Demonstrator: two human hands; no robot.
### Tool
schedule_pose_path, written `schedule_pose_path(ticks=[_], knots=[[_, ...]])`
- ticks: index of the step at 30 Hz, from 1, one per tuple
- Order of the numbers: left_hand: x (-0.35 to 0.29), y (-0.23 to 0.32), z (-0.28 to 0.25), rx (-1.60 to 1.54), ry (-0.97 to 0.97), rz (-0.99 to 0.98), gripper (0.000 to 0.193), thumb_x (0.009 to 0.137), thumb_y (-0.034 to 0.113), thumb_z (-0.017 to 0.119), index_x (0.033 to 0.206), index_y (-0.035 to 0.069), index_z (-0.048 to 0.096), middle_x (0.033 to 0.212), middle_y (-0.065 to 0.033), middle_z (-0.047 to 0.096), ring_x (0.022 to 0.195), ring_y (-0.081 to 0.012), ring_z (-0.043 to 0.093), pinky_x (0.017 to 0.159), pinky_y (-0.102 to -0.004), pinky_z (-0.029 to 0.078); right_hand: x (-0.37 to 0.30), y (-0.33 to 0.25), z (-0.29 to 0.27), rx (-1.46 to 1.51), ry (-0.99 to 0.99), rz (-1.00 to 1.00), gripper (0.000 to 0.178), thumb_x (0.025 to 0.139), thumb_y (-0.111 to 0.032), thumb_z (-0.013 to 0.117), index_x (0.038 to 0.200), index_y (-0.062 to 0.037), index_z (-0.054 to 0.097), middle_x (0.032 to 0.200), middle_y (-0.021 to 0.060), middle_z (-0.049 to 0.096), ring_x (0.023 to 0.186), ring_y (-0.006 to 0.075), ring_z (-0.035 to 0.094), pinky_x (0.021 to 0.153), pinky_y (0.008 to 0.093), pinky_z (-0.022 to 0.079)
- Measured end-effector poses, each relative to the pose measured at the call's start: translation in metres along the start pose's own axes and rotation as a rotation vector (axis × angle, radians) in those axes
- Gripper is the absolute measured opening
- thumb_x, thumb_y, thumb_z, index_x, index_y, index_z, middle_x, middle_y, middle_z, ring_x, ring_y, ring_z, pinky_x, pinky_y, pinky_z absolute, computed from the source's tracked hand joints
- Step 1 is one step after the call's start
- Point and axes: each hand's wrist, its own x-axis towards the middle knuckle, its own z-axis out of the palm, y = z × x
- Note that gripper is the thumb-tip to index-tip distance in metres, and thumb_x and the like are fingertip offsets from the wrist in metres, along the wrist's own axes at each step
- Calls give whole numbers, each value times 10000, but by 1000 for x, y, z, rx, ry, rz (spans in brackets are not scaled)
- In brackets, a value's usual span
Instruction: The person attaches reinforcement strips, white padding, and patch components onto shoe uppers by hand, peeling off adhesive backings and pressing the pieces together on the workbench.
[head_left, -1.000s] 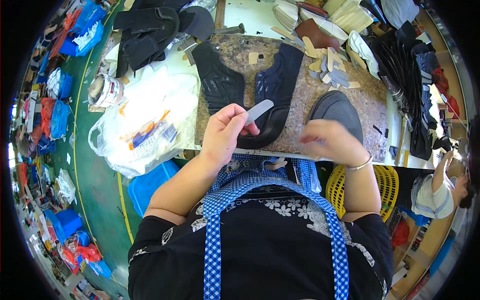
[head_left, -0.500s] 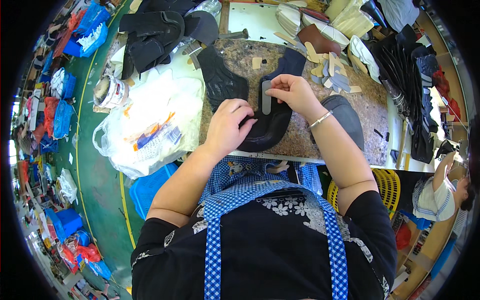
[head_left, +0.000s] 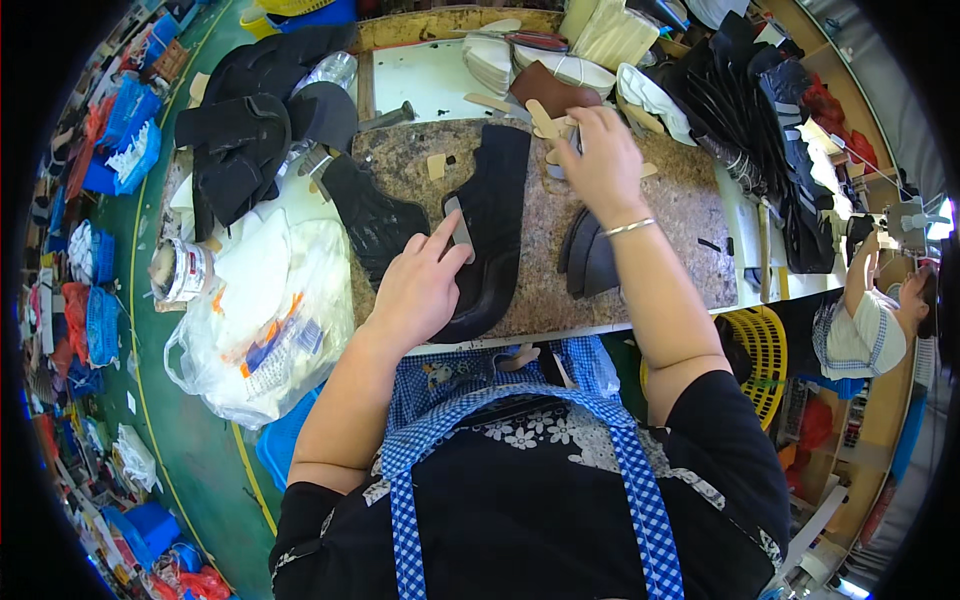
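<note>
A black shoe upper (head_left: pixel 497 185) lies on the speckled work board in front of me, curving toward the table's front edge. One slim grey strip with rounded ends (head_left: pixel 461 236) rests along its inner edge. My left hand (head_left: pixel 415 298) lies over the upper, its index finger stretched onto the strip and the thumb apart. Farther right, my right hand (head_left: pixel 606 165) reaches over a pile of tan and grey strips (head_left: pixel 543 119); its thumb and fingers are spread, and it hides most of the pile. Another black upper piece (head_left: pixel 382 220) lies to the left.
Dark curved pieces (head_left: pixel 588 255) sit right of the upper. A white plastic bag (head_left: pixel 275 330) and a tub (head_left: pixel 183 270) stand left. Black material is stacked at the far left (head_left: pixel 235 150) and right (head_left: pixel 735 110). A hammer (head_left: pixel 388 117) lies behind. Another person (head_left: pixel 865 325) is at far right.
My right hand has let go of the grey strip, now lying on the upper, and moved to the strip pile. My left index finger has come onto the strip. The view has shifted.
</note>
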Motion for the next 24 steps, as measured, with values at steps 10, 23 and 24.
schedule_pose_path(ticks=[10, 23, 24], knots=[[-5, 4, 7, -176, 234, 20, 255, 693, 24, 601, 945, 34, 565, 1154, -160, 505, 894, -312, 539, 798, -379, 454, 1, 76, 12, 3, -92, 40, 163, 732, -176, 667, 809, -32, 662, 746, 114, 645, 690, 277, 620, 673, 356, 485], [-6, 19, -11, -580, 341, -131, 158, 762, 4, 611, 914, 32, 581, 966, -85, 585, 822, -198, 596, 726, -282, 473, -4, 84, -13, 1194, -53, 977, 133, 850, -128, 601, 929, -21, 586, 844, 58, 656, 735, 126, 639, 577, 210, 474], [-3, 19, -10, -585, 339, -132, 158, 762, 4, 611, 914, 32, 581, 966, -85, 585, 822, -198, 596, 726, -282, 473, -4, 80, -11, 1108, 93, 869, 122, 855, -124, 594, 920, -21, 596, 842, 49, 657, 727, 124, 636, 572, 220, 474]])
